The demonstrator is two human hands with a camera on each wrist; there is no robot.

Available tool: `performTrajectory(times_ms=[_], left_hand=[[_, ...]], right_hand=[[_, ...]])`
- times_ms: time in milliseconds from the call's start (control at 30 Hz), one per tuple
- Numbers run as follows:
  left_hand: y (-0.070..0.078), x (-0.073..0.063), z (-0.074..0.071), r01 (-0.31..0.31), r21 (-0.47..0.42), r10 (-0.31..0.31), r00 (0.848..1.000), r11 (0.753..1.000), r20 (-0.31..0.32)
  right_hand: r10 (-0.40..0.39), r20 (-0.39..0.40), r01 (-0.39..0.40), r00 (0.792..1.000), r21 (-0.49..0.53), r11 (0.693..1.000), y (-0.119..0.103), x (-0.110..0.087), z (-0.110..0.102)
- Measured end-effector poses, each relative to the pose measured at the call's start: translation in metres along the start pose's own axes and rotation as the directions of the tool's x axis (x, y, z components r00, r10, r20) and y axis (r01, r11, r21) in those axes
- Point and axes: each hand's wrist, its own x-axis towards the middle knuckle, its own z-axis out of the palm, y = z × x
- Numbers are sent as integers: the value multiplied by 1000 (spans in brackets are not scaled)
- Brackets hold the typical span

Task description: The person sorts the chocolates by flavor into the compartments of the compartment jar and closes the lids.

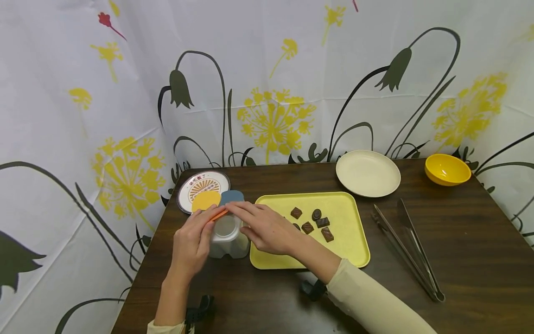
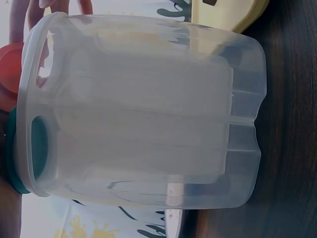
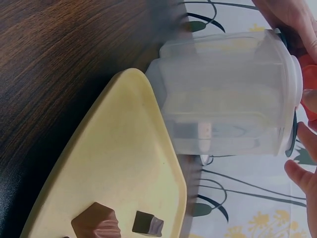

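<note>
A translucent plastic container (image 1: 228,246) stands upright at the table's left, beside the tray; it fills much of the left wrist view. Its flip lids include a yellow lid (image 1: 206,200), a blue lid (image 1: 232,196) and a teal lid (image 2: 17,153). An orange lid (image 1: 219,215) is tilted up between the hands. My left hand (image 1: 192,241) pinches its left side between fingers and thumb. My right hand (image 1: 264,226) reaches over from the right, fingers fairly straight, fingertips touching that lid. In the right wrist view one fingertip rests on the orange-red lid (image 3: 309,77).
The yellow tray (image 1: 346,250) holds several chocolates (image 1: 308,227). Metal tongs (image 1: 410,253) lie right of it. Behind are a cream plate (image 1: 368,173), a yellow bowl (image 1: 448,170) and a patterned plate (image 1: 221,178). A floral cloth (image 1: 275,69) hangs along the table's back.
</note>
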Motion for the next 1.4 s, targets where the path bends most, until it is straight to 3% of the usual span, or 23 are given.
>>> performTrajectory(times_ms=[667,967,1200,1400], left_hand=[[1,3,2,24,6,-23,999,1000,-23],[1,4,3,-12,-27,10,998,1000,-69],[3,4,3,-7,-44,4,997,999,-75],[1,4,4,-8,-47,4,997,999,-83]], right_hand=[[8,3,-8,1000,-5,1000,0,-6,-5],[18,13,-18,1000,14,1000,1,-10,-12],[61,-6,-61,998,9,998,6,-28,-23],[137,-33,-137,990,-8,991,13,-56,-37]])
